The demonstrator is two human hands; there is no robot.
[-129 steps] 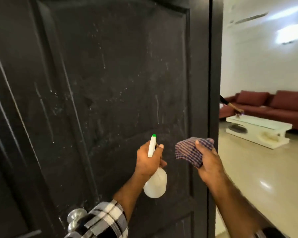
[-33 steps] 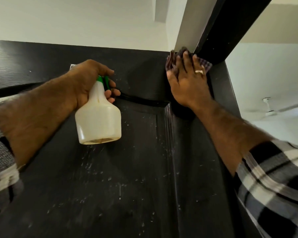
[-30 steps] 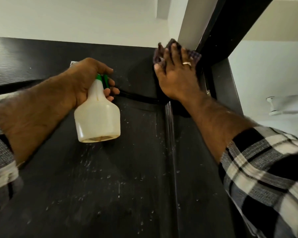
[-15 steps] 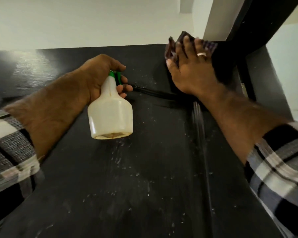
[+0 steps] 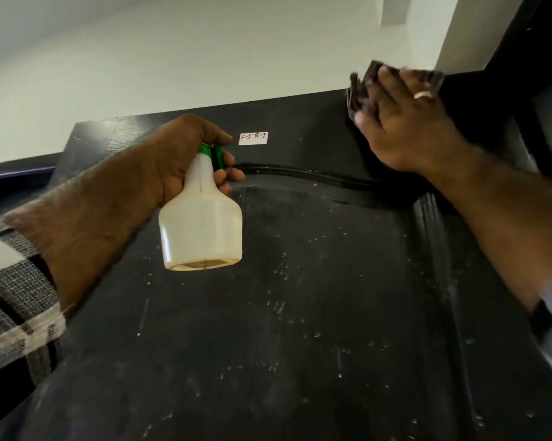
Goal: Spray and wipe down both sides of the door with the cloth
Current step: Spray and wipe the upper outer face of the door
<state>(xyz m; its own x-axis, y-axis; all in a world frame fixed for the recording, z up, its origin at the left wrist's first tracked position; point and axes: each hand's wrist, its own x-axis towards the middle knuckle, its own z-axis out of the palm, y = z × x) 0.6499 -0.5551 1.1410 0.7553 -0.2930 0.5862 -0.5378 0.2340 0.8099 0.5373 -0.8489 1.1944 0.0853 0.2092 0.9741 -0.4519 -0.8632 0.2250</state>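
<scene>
Overhead, black door (image 5: 300, 297) w/ droplets; left fingers (image 5: 227, 179) grip sprayer (image 5: 201, 230), right fingers (image 5: 392, 87) press cloth (image 5: 360, 90).

Indoor room, likely a home: black panelled door (image 5: 300, 297) with small white label (image 5: 253, 138), plain white walls (image 5: 141, 58) above.

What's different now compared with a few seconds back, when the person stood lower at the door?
The view has tilted up to the door's top. The right hand has carried the cloth from mid-door up to the top right corner and presses it there. The left hand still grips the spray bottle, raised too.
</scene>
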